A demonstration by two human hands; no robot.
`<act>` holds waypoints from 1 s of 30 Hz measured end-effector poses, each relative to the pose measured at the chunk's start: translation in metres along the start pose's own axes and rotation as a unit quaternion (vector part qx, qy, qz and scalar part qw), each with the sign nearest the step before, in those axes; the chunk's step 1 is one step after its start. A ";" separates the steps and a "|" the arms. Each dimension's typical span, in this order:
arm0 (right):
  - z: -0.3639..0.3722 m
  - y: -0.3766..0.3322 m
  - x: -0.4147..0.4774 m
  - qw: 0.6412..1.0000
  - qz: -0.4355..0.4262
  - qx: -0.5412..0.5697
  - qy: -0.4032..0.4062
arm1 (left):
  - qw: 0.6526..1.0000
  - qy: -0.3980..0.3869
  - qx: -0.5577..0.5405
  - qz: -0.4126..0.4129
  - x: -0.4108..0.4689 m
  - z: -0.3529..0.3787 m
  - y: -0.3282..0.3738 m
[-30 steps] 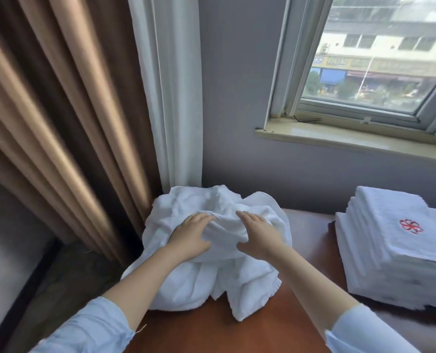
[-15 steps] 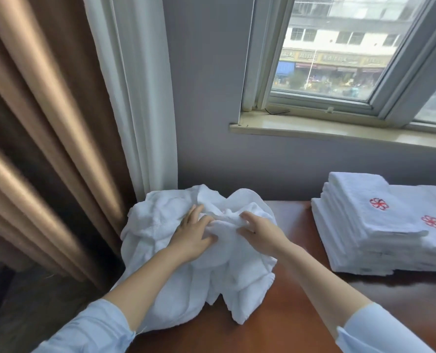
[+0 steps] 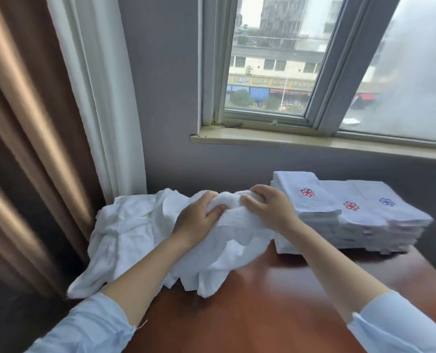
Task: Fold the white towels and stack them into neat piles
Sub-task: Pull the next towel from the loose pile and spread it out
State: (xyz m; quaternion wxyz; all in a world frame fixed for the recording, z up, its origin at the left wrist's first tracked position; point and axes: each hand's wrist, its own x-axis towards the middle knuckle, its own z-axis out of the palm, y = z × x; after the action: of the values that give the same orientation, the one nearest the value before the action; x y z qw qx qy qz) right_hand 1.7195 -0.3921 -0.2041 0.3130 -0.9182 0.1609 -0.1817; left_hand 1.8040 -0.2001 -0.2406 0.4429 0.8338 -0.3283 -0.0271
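Observation:
A heap of crumpled white towels (image 3: pixel 132 230) lies at the left end of the brown table (image 3: pixel 275 301). Both my hands grip one white towel (image 3: pixel 234 217) lifted from the top of the heap. My left hand (image 3: pixel 196 220) holds its left part with curled fingers, and my right hand (image 3: pixel 267 207) clutches its right part. The rest of that towel hangs down toward the tabletop. To the right, piles of folded white towels (image 3: pixel 351 217) with red and blue flower emblems stand against the wall.
Brown and white curtains (image 3: pixel 59 123) hang at the left beside the heap. A window and its sill (image 3: pixel 313 143) run along the grey wall behind the table. Bare tabletop shows in front of the folded piles.
My hands have closed on a towel and pulled it up and to the right, away from the heap. The view has swung right and up, showing more of the folded piles.

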 end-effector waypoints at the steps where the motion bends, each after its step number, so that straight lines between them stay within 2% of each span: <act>1: -0.010 0.008 -0.010 1.000 -0.001 -0.018 -0.001 | 1.000 -0.001 0.008 0.012 -0.004 0.010 0.008; 6: -0.052 0.061 -0.065 0.995 0.008 -0.094 -0.010 | 0.997 -0.056 0.011 0.047 -0.034 0.070 0.040; 9: -0.057 0.100 -0.105 0.992 0.034 -0.094 -0.077 | 0.991 -0.117 0.054 0.033 -0.059 0.103 0.043; 13: -0.033 0.144 -0.160 0.975 0.087 -0.074 -0.189 | 0.972 -0.199 0.129 0.007 -0.100 0.139 0.029; 17: -0.002 0.169 -0.202 0.966 0.087 -0.078 -0.230 | 0.946 -0.254 0.198 -0.025 -0.139 0.159 0.014; 22: 0.024 0.189 -0.237 0.950 0.072 -0.115 -0.281 | 0.933 -0.272 0.231 -0.040 -0.180 0.168 0.000; 24: 0.029 0.194 -0.246 0.938 0.074 -0.127 -0.314 | 0.929 -0.286 0.223 -0.070 -0.194 0.173 -0.004; 27: 0.031 0.197 -0.249 0.927 0.065 -0.141 -0.341 | 0.916 -0.318 0.182 -0.165 -0.208 0.175 -0.009; 30: 0.028 0.193 -0.240 0.925 0.061 -0.139 -0.349 | 0.910 -0.332 0.155 -0.196 -0.212 0.172 -0.012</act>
State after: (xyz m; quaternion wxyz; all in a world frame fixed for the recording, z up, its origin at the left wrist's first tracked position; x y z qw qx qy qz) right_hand 1.4846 -0.4245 -0.4033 0.2295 -0.9461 0.1212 0.1937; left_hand 1.5870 -0.1985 -0.4062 0.1591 0.8828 -0.2862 -0.3369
